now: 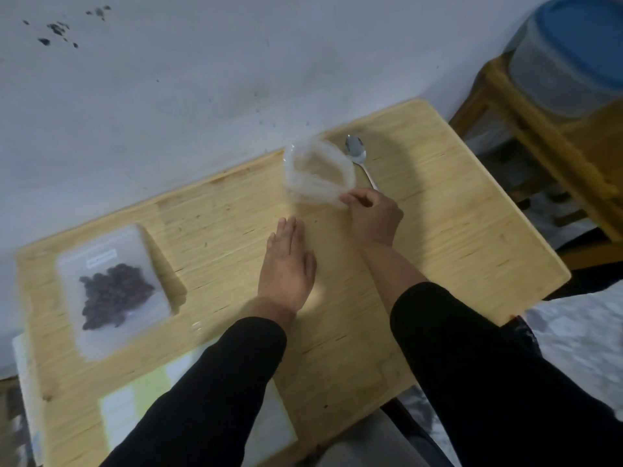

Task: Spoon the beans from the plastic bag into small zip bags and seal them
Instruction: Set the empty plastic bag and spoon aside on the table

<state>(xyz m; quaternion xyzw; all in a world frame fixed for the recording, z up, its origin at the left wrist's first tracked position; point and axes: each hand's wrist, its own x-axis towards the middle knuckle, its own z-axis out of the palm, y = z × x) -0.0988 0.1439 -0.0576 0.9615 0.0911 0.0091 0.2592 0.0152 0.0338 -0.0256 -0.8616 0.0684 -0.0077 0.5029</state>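
Black sleeves (pixel 472 365), beans in bag (pixel 113 291)

We see a pale wooden table (pixel 455 237) set against a grey wall. On its left lies a clear plastic bag (pixel 113 288) holding dark beans (pixel 113 293); at the far edge a metal spoon (pixel 358 158) rests; papers (pixel 141 399) cover the near left corner

Left hand (pixel 288 261) flat, fingers (pixel 290 227) extended; right hand (pixel 374 214) pinching.
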